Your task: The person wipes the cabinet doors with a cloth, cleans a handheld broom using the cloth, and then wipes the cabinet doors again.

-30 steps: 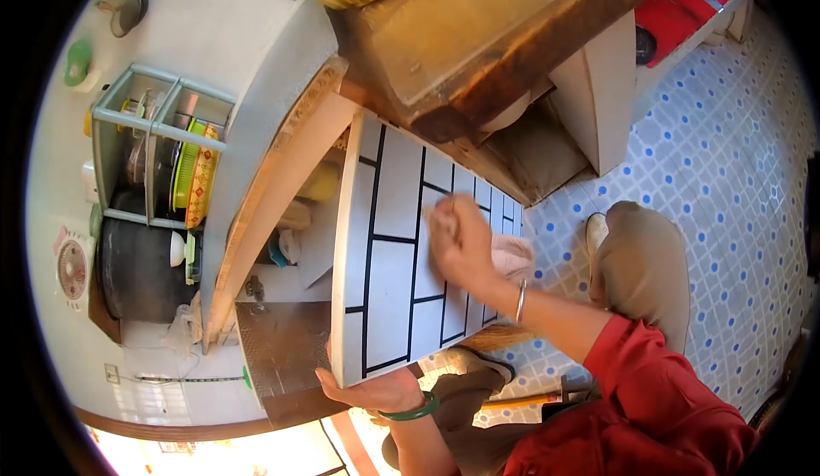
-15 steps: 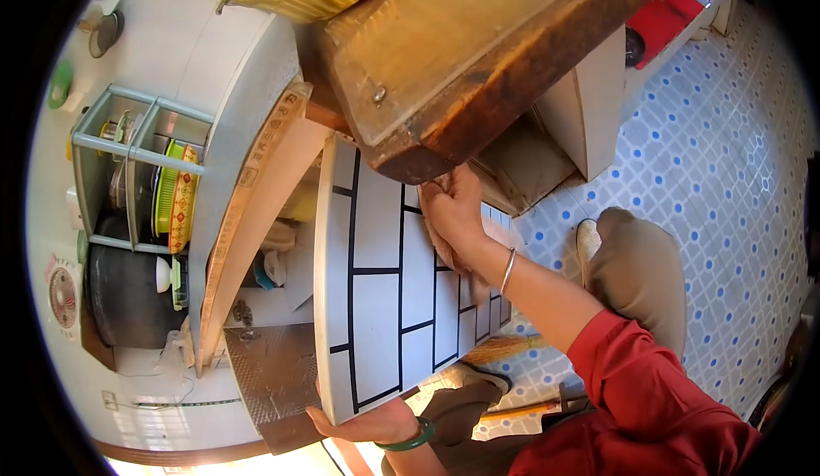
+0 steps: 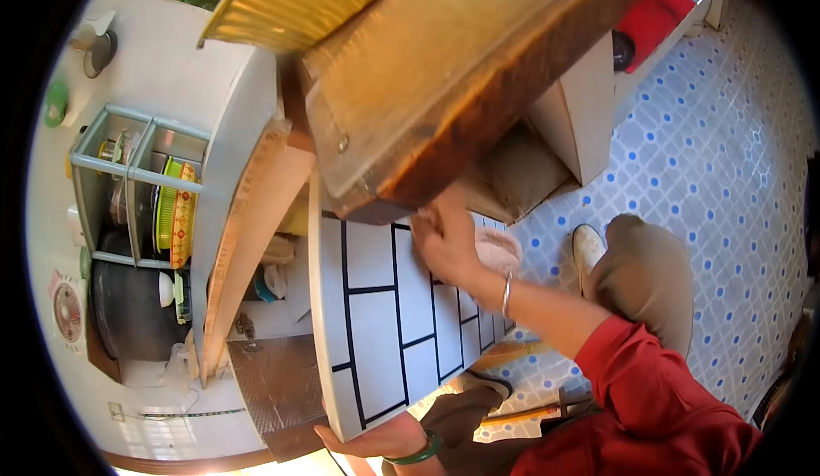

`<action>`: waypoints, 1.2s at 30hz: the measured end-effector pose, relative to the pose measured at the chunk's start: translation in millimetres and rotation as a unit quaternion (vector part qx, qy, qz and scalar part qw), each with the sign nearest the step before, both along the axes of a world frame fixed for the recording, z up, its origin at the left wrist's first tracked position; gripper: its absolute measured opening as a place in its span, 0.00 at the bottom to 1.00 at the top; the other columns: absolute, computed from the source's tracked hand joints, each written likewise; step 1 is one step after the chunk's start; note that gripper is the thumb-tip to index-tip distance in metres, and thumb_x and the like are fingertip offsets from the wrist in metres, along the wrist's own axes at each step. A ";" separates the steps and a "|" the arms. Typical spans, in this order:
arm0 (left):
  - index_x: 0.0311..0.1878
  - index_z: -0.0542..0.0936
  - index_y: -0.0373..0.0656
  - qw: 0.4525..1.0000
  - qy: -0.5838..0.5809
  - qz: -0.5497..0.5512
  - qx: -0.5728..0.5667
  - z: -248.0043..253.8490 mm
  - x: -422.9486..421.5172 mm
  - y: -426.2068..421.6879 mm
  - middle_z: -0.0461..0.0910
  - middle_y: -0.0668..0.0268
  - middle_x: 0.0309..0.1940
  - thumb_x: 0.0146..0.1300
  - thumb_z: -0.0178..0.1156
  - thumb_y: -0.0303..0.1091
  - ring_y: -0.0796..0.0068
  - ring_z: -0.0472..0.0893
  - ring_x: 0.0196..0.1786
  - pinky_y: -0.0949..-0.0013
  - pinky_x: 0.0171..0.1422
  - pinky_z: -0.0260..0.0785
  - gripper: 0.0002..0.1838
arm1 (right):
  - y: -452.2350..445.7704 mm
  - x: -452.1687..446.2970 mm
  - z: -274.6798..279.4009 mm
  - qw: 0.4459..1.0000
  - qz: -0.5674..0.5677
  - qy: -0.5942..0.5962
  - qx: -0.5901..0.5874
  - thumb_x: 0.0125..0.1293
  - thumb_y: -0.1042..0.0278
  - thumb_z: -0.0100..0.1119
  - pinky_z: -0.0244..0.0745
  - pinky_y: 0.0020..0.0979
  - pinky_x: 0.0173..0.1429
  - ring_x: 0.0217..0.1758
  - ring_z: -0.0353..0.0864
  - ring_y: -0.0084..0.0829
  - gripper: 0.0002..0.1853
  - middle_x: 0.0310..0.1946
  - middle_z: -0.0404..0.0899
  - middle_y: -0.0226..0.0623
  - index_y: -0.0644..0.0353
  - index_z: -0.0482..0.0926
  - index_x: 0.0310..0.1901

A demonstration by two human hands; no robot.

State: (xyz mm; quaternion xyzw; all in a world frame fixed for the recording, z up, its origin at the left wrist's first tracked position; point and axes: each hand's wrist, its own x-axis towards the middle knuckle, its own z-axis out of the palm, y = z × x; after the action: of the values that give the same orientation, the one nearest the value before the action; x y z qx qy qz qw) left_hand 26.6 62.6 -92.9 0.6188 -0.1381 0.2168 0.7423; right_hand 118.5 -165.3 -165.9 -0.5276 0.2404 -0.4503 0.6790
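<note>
A white panel point(image 3: 373, 326) with black brick-pattern lines stands tilted beneath the thick wooden tabletop point(image 3: 478, 91). My left hand point(image 3: 376, 437), with a green bangle, holds the panel's lower corner, its fingers partly hidden behind it. My right hand point(image 3: 448, 241), with a silver bracelet, is closed round a pink cloth point(image 3: 497, 251) against the panel's face, close below the tabletop's corner. Part of the cloth hangs out beside the wrist.
Left stand a rack point(image 3: 137, 181) with plates and baskets, a dark pot point(image 3: 128, 309) and a small fan point(image 3: 67, 312). A brown board point(image 3: 278, 390) lies beside the panel. An open cabinet point(image 3: 576, 126) is at upper right, above the blue-dotted floor point(image 3: 726, 220).
My right hand with the cloth has moved over the panel's face toward the tabletop's corner. My left hand still holds the lower corner. The view has shifted, and the tabletop covers more of the panel.
</note>
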 end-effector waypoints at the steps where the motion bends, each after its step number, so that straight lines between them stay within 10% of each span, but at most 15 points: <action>1: 0.69 0.59 0.58 0.989 0.047 -0.049 -0.130 3.7 -1.5 -4.8 0.60 0.59 0.69 0.74 0.39 0.55 0.60 0.71 0.64 0.53 0.62 0.74 0.25 | 8.2 -13.5 2.9 0.999 0.005 -0.022 -0.032 0.58 0.75 0.56 0.71 0.40 0.43 0.39 0.76 0.48 0.05 0.37 0.75 0.46 0.62 0.74 0.37; 3: 0.69 0.60 0.57 0.987 0.067 0.006 -0.145 7.2 -8.4 -27.0 0.60 0.59 0.69 0.74 0.39 0.55 0.61 0.71 0.64 0.52 0.62 0.74 0.26 | 18.2 -23.9 5.8 0.997 0.024 -0.066 -0.042 0.58 0.75 0.56 0.70 0.39 0.42 0.37 0.76 0.47 0.05 0.35 0.75 0.46 0.61 0.74 0.36; 6: 0.69 0.54 0.34 0.977 -0.088 0.146 0.129 -1.0 -5.1 -21.0 0.72 0.54 0.56 0.69 0.49 0.60 0.60 0.78 0.55 0.63 0.53 0.75 0.41 | -3.2 -9.4 2.3 0.997 0.040 -0.012 -0.070 0.58 0.75 0.56 0.70 0.40 0.43 0.39 0.76 0.48 0.05 0.37 0.76 0.46 0.60 0.75 0.37; 7: 0.69 0.57 0.46 0.882 -0.179 0.265 0.346 -0.1 0.1 -7.4 0.67 0.56 0.62 0.71 0.43 0.60 0.59 0.74 0.60 0.57 0.58 0.74 0.34 | -13.3 0.8 3.8 0.997 0.061 0.030 -0.031 0.58 0.75 0.56 0.70 0.41 0.43 0.40 0.76 0.49 0.06 0.38 0.75 0.46 0.59 0.74 0.38; 10: 0.66 0.61 0.37 0.761 -0.244 0.368 0.474 -3.1 0.5 -13.3 0.74 0.55 0.54 0.69 0.46 0.61 0.64 0.75 0.57 0.61 0.54 0.73 0.37 | -8.5 4.3 2.2 0.999 -0.001 0.001 -0.043 0.58 0.76 0.55 0.70 0.42 0.44 0.41 0.76 0.50 0.06 0.38 0.75 0.47 0.59 0.73 0.38; 11: 0.63 0.65 0.37 0.942 -0.103 0.229 0.221 2.8 -4.0 -20.0 0.74 0.56 0.54 0.68 0.45 0.62 0.64 0.74 0.57 0.60 0.56 0.71 0.36 | 1.6 -3.3 4.3 0.999 -0.017 0.004 -0.044 0.59 0.75 0.55 0.71 0.41 0.44 0.41 0.76 0.49 0.06 0.38 0.75 0.46 0.59 0.73 0.38; 14: 0.54 0.75 0.38 0.994 0.058 0.052 -0.079 10.7 -3.1 -28.8 0.75 0.59 0.54 0.67 0.39 0.63 0.64 0.73 0.58 0.57 0.61 0.66 0.35 | 20.4 -21.3 0.1 0.998 0.021 -0.038 -0.042 0.60 0.74 0.56 0.71 0.37 0.44 0.40 0.76 0.45 0.05 0.37 0.75 0.46 0.60 0.74 0.38; 17: 0.68 0.60 0.50 0.994 0.070 0.039 -0.069 6.2 6.0 -6.3 0.64 0.59 0.67 0.71 0.41 0.58 0.58 0.75 0.61 0.54 0.58 0.77 0.30 | 6.8 -11.1 3.8 0.999 0.047 -0.015 -0.004 0.61 0.72 0.57 0.72 0.36 0.43 0.38 0.77 0.44 0.05 0.35 0.75 0.46 0.61 0.74 0.37; 19: 0.53 0.76 0.35 0.997 0.071 -0.014 0.017 16.1 4.8 -13.7 0.78 0.59 0.49 0.68 0.38 0.63 0.66 0.77 0.54 0.60 0.56 0.71 0.36 | -8.7 6.3 0.5 0.989 0.093 0.017 0.113 0.62 0.71 0.58 0.71 0.36 0.41 0.36 0.76 0.46 0.06 0.33 0.75 0.48 0.62 0.74 0.38; 23: 0.52 0.76 0.34 0.979 0.055 0.154 0.120 17.4 -1.1 -29.1 0.79 0.58 0.46 0.69 0.38 0.63 0.67 0.78 0.50 0.61 0.52 0.73 0.36 | 8.1 -8.8 3.7 1.000 0.000 0.024 0.000 0.60 0.74 0.56 0.70 0.37 0.41 0.35 0.75 0.45 0.05 0.33 0.74 0.48 0.61 0.73 0.37; 32: 0.55 0.74 0.36 0.997 0.048 0.053 0.012 10.8 -8.3 -27.8 0.78 0.59 0.48 0.68 0.36 0.65 0.65 0.77 0.53 0.60 0.54 0.72 0.38 | -13.7 2.3 8.8 0.990 0.094 -0.010 0.103 0.58 0.75 0.54 0.71 0.35 0.42 0.37 0.76 0.44 0.05 0.34 0.75 0.46 0.62 0.75 0.37; 36: 0.55 0.74 0.37 0.995 0.077 0.060 -0.013 16.5 -11.2 -38.1 0.77 0.59 0.50 0.67 0.36 0.65 0.65 0.77 0.54 0.60 0.56 0.71 0.37 | 11.6 -20.7 6.8 0.995 -0.019 -0.056 -0.076 0.57 0.75 0.56 0.70 0.36 0.38 0.32 0.74 0.45 0.04 0.32 0.74 0.45 0.61 0.75 0.34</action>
State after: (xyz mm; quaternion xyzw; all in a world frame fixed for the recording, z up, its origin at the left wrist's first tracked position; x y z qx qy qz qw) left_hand 15.4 24.6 -76.4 0.6310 -0.0404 0.2141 0.7446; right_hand 97.8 -153.7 -159.1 -0.5470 0.1770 -0.5087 0.6409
